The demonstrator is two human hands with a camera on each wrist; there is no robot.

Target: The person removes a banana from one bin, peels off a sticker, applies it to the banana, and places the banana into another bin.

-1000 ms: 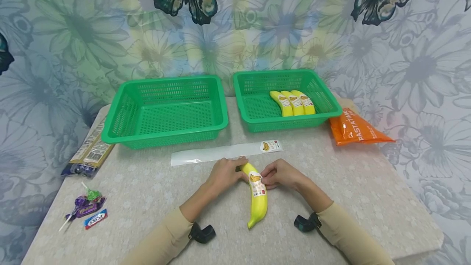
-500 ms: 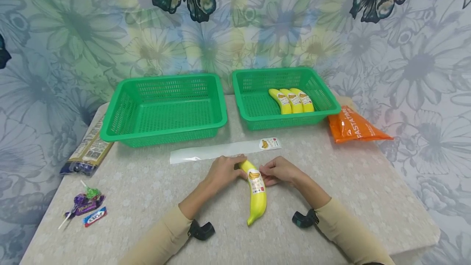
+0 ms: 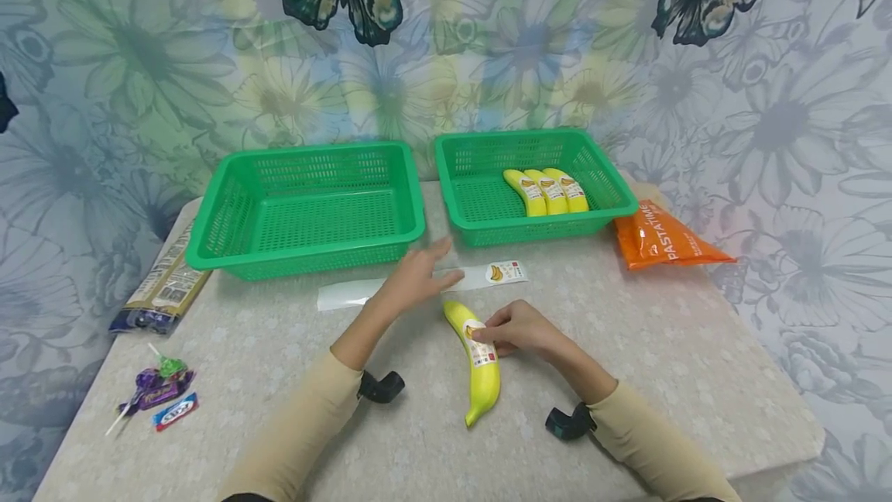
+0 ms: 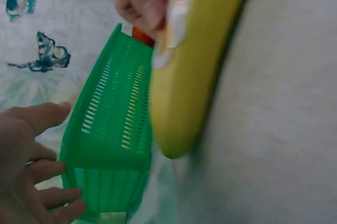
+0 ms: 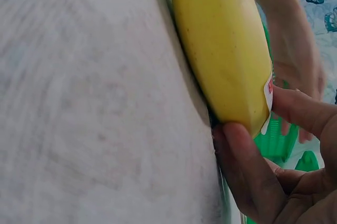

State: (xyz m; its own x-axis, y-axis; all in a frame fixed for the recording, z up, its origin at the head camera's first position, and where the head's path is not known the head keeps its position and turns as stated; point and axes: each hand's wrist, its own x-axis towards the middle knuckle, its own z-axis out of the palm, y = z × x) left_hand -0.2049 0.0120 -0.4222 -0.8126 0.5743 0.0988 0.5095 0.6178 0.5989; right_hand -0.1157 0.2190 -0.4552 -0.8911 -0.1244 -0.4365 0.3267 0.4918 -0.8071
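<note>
A yellow banana [image 3: 483, 393] lies on the table in front of the person, with a white printed label [image 3: 482, 353] along its upper side. My right hand [image 3: 519, 329] holds it from the right, the thumb on the label and the fingers against its side, as the right wrist view of the banana [image 5: 221, 50] also shows. Free of the banana, my left hand [image 3: 416, 279] hovers over a glossy white backing strip [image 3: 476, 278], fingers spread. One banana label [image 3: 505, 273] sits at the strip's right end. The left hand covers the strip's middle.
At the back left stands a green basket [image 3: 307, 258]; a second green basket [image 3: 530, 232] holds three labelled bananas [image 3: 550, 196]. An orange packet [image 3: 665, 238] lies to the right. Wrapped sweets [image 3: 159, 392] and a long gold-and-blue packet [image 3: 163, 289] lie left.
My left hand has let go of the banana's upper end and moved up over the strip, its fingers opening. My right thumb has shifted onto the label's face.
</note>
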